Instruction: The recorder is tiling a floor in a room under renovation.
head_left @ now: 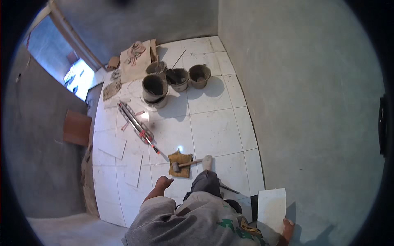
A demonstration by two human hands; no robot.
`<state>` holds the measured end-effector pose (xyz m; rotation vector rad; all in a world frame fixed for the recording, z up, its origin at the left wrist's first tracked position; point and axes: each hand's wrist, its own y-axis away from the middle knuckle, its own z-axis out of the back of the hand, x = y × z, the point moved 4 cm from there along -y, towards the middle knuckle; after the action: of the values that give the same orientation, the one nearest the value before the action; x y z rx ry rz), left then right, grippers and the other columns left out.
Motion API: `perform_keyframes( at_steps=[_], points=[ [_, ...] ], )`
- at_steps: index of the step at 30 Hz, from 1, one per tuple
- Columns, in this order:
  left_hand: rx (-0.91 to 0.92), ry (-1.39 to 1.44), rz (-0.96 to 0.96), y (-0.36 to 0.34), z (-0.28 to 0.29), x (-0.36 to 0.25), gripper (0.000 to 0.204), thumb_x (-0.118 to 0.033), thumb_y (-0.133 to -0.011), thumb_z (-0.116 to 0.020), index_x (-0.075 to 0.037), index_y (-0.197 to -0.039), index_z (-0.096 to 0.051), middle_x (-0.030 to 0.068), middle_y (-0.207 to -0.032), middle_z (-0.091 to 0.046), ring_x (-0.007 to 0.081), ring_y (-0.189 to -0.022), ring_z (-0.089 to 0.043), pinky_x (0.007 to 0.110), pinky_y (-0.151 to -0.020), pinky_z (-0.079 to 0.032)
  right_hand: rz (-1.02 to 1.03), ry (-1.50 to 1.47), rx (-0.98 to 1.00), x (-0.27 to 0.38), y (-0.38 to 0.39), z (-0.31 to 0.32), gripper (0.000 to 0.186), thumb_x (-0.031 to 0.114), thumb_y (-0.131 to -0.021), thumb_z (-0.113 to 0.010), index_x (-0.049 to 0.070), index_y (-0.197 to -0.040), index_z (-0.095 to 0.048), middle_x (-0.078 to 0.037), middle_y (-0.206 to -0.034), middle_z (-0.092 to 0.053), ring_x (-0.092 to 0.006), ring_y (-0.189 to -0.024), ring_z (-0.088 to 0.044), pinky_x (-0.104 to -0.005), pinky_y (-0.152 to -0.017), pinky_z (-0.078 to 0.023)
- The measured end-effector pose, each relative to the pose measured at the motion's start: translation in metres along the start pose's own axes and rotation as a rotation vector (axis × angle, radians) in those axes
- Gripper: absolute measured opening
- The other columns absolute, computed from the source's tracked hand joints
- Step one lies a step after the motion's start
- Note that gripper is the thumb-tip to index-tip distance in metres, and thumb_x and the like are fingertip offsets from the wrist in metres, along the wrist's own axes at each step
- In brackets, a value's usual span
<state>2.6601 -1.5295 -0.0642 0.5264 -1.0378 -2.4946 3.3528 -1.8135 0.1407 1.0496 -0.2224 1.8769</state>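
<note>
My right hand (288, 224), low on the right near the wall, grips the edge of a pale rectangular tile piece (271, 207). The tile's lower part runs behind my shirt, and a shadow falls beside it. At the centre-left, my left hand (165, 181) hovers over the tiled floor with curled fingers; whatever may be in them is too small to make out. Just beyond it a mallet (177, 166) lies on a folded yellow-brown cloth (179, 158), its wooden handle reaching toward my foot (207, 162).
A red-and-black tile cutter (137, 127) lies beyond the cloth. Several mortar buckets (199, 76) stand farther back, near a beige sack (131, 71). Thin tile offcuts (115, 148) lie on the left. A brown tile (77, 128) leans by the left wall, and a doorway opens at far left.
</note>
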Motion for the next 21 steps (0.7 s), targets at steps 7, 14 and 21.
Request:
perform_keyframes(
  at_steps=[7,14,21],
  points=[
    [0.317,0.285,0.067,-0.001,-0.054,0.007,0.049,-0.049,-0.085,-0.060,-0.002,-0.079,-0.069,0.0078,-0.066,-0.065,0.0206,-0.053,-0.057,0.035,-0.051,-0.048,-0.098,-0.096,0.029,0.087,-0.029,-0.048,0.015,0.010,-0.070,-0.072,0.000,-0.073,-0.061,-0.004,-0.068,-0.057,-0.0176,-0.065,-0.054,-0.0333,-0.063,-0.044],
    [0.086,0.292,-0.182,-0.071,0.052,-0.077,0.050,-0.052,-0.082,-0.056,-0.004,-0.085,-0.071,0.0179,-0.095,-0.069,0.0301,-0.097,-0.065,0.041,-0.085,-0.049,-0.147,-0.046,0.009,0.190,-0.019,-0.122,0.018,0.010,-0.070,-0.074,0.000,-0.077,-0.061,-0.005,-0.070,-0.058,-0.0176,-0.065,-0.054,-0.0331,-0.063,-0.045],
    [-0.066,0.637,-0.195,-0.093,0.169,-0.107,0.048,-0.043,-0.085,-0.060,0.003,-0.093,-0.068,0.0149,-0.085,-0.068,0.0244,-0.080,-0.065,0.037,-0.075,-0.050,-0.192,-0.011,0.094,0.245,-0.036,-0.187,0.023,0.010,-0.068,-0.074,-0.001,-0.083,-0.060,-0.004,-0.072,-0.058,-0.0171,-0.066,-0.053,-0.0317,-0.067,-0.045]
  ],
)
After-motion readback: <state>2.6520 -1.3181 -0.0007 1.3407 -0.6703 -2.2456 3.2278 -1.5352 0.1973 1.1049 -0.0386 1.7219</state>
